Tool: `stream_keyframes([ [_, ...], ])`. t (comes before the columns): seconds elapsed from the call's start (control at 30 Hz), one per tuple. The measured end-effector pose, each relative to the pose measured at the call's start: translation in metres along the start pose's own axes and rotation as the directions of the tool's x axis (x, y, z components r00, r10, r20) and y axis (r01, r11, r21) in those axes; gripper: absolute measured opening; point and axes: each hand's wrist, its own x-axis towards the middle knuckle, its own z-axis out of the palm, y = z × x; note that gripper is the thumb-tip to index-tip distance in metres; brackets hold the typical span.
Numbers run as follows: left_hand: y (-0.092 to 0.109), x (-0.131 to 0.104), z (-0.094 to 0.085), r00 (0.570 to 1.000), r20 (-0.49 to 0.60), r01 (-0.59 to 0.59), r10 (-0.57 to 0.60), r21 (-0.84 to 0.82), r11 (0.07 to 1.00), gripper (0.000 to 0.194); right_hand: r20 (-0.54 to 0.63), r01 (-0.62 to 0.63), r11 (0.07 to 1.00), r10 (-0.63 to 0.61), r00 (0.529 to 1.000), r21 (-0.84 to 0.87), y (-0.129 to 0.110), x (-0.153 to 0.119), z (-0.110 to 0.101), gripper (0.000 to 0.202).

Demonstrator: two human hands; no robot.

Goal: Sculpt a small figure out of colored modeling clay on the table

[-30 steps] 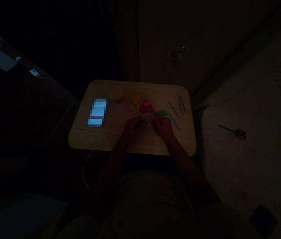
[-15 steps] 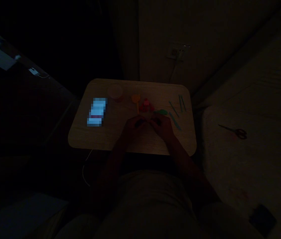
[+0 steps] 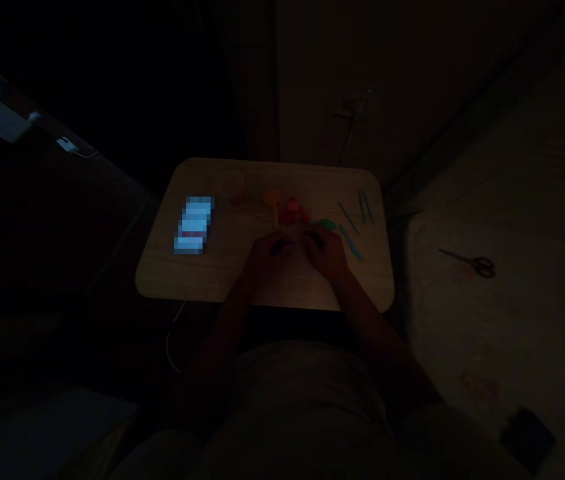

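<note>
Over the near middle of the small wooden table (image 3: 172,273), my left hand (image 3: 266,253) has its fingers curled closed. A small dark bluish patch shows at its fingertips, too dim to name. My right hand (image 3: 329,253) faces it a short way off, fingers bent in toward the thumb; whatever they hold is lost in the dark. Just beyond the hands sits a red molded piece (image 3: 293,210), its shape unclear. An orange tool with a broad round head (image 3: 272,198) lies left of it, and a green tool (image 3: 326,224) lies close to my right fingers.
A lit phone (image 3: 194,225) lies on the table's left, near a clear round tub (image 3: 232,187). On the right are a light-blue plastic knife (image 3: 351,243) and several thin sticks (image 3: 349,219). Scissors (image 3: 480,265) rest on a pale surface beyond the table's right edge.
My fingertips have drawn slightly apart, and a bluish patch now shows at my left fingers. The table's objects stay where they were.
</note>
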Motion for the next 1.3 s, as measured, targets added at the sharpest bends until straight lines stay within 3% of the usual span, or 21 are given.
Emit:
stream_keyframes([
  [0.27, -0.0019, 0.0002, -0.0002, 1.000, 0.001, -0.005, 0.005, -0.003, 1.000, 0.019, 0.040, -0.022, 0.998, 0.020, 0.999, 0.057, -0.0008, -0.0010, -0.0005, 0.033],
  [0.83, -0.0008, -0.0010, 0.0009, 1.000, -0.016, -0.006, 0.006, -0.005, 1.000, 0.019, 0.025, -0.059, 0.998, 0.060, 0.998, -0.037, 0.0008, -0.0006, 0.0005, 0.021],
  [1.3, -0.0009, -0.0014, 0.0009, 1.000, 0.001, -0.011, 0.011, -0.027, 1.000, 0.018, 0.014, -0.065, 0.997, 0.065, 0.998, -0.039, -0.0014, -0.0014, 0.0002, 0.024],
])
